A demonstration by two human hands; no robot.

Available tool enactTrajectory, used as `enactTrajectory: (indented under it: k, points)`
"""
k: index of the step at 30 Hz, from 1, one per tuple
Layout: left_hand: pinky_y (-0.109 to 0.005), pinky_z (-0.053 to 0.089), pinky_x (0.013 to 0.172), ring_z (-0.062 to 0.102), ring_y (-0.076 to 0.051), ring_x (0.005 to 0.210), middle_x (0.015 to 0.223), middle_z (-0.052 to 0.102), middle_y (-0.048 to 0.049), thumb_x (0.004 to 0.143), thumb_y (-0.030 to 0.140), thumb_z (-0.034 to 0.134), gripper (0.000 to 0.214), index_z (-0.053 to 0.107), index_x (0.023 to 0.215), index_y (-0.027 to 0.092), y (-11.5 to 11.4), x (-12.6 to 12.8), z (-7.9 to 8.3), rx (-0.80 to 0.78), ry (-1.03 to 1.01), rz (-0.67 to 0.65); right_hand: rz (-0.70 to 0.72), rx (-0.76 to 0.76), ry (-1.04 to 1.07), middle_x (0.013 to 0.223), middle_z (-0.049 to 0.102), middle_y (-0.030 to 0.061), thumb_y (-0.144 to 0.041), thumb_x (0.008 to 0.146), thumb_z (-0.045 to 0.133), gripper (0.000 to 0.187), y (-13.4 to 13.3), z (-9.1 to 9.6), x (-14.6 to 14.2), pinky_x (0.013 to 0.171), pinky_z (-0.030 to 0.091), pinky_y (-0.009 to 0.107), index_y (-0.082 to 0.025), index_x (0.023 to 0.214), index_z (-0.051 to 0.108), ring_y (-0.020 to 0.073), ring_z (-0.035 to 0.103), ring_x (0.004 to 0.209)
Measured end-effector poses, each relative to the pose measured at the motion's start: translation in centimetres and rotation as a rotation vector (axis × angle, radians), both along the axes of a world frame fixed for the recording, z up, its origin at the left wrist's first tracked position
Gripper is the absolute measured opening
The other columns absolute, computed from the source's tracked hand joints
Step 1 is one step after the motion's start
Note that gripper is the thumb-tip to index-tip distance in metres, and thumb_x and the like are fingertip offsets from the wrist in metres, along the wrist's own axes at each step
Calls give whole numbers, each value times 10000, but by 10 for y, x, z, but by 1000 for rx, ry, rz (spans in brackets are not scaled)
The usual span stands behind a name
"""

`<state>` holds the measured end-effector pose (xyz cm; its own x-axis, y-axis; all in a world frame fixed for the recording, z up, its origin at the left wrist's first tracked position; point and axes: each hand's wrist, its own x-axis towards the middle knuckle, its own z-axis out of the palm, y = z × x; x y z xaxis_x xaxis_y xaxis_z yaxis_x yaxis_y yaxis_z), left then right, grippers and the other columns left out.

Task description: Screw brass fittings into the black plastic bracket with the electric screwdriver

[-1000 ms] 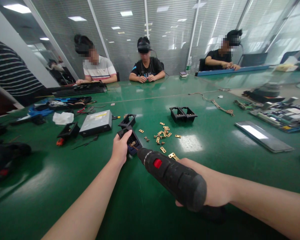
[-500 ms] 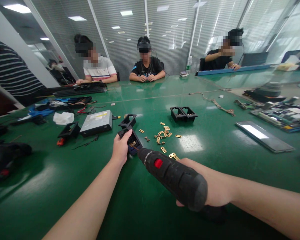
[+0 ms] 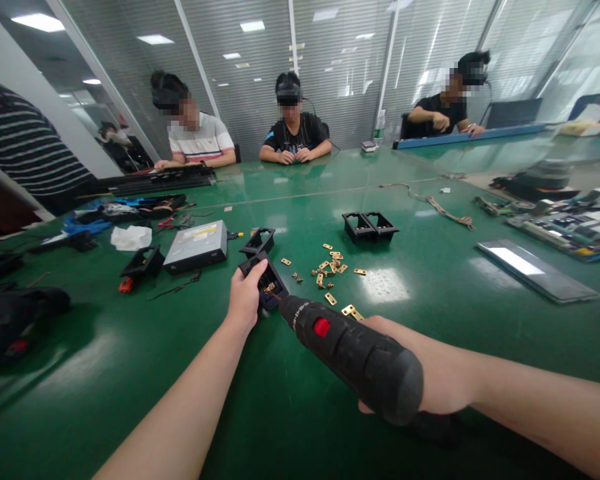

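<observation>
My left hand (image 3: 246, 295) grips a small black plastic frame (image 3: 276, 280) by its left side, thumb over the top edge. A brass piece (image 3: 269, 288) shows inside the frame. Wrapped round the handle of a black cordless drill (image 3: 353, 353) is my right hand (image 3: 425, 373), its fingers mostly hidden behind the tool. The drill's bit points left into the frame, at or very near the brass piece; contact is too small to tell. Right of the frame lie loose brass plates (image 3: 336, 263) and small screws (image 3: 297, 277).
Further black frames (image 3: 369, 227) stand beyond the plates and another (image 3: 258, 241) behind my left hand. A silver disc drive (image 3: 197, 247) is at left. A phone-like slab (image 3: 537, 270) and circuit boards (image 3: 575, 227) lie at right. Several people sit across the green table (image 3: 300, 200).
The whole scene has shifted slightly in view. My hands keep the frame and drill in nearly the same pose. The person at far right has lowered a hand from the face.
</observation>
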<state>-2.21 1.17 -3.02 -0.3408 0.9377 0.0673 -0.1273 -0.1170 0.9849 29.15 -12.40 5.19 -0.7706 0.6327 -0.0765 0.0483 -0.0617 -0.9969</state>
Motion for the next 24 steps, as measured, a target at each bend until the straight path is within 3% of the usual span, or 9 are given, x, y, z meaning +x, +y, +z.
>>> enactTrajectory:
  k: [7,10,14,20,24]
  points:
    - [-565,770,974,880,-359,992,1037,889,-95,698,648,1129,655,820,1101,235,-2,1,5,-94,-48,-11,-5,36,-16,860,748,-48,-266,780,1168,454,2,0,0,696,521,289,-214,982,764,172,618,768]
    - [-569,772,985,880,-359,994,1027,888,-96,693,645,1134,654,821,1091,232,-3,2,6,-91,-45,-10,4,17,-3,855,745,-45,-319,771,1199,494,2,-2,-2,686,525,281,-220,942,746,175,626,778]
    - [-590,774,1000,886,-375,1018,1020,888,-102,718,648,1118,628,826,1085,230,-3,1,6,-89,-38,-9,3,48,44,797,675,-90,-338,643,1256,604,3,-5,-3,662,498,274,-232,896,718,145,547,721]
    - [-589,765,1021,890,-394,1074,1033,872,-106,727,659,1108,630,808,1088,238,-1,-2,3,-86,-21,-9,5,35,0,909,751,-36,-328,788,1180,479,3,-3,0,762,544,329,-223,1000,764,195,637,811]
    - [-577,764,1012,888,-390,1069,1036,871,-104,715,659,1104,630,806,1079,239,0,-1,2,-87,-32,-1,-1,38,24,870,703,-63,-258,765,1171,478,5,-5,0,726,517,306,-230,965,738,173,585,778]
